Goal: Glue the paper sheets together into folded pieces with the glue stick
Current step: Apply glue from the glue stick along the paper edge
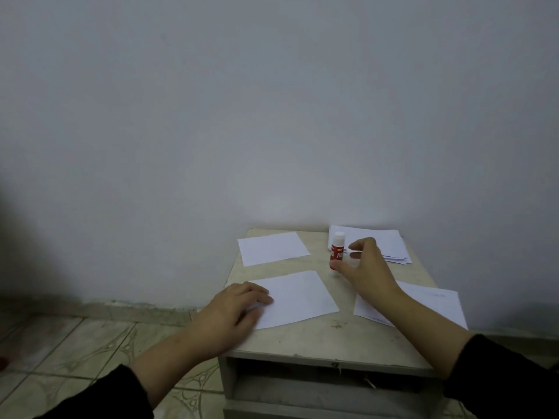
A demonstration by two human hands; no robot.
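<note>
A red glue stick (pixel 336 251) with a white cap stands upright on the small table (pixel 326 337). My right hand (pixel 364 269) is curved beside it on its right. The thumb reaches the stick's base and the fingers arch close to its side without closing round it. A white paper sheet (pixel 299 296) lies in the middle of the table. My left hand (pixel 236 309) rests flat on that sheet's left edge with the fingers fairly straight. Another sheet (pixel 272 247) lies at the back left, and one more sheet (pixel 429 300) sits partly under my right forearm.
A stack of paper sheets (pixel 384 244) lies at the back right against the grey wall (pixel 272 116). The table has an open shelf (pixel 317 373) under its front edge. Patterned floor tiles (pixel 75 352) spread to the left of the table.
</note>
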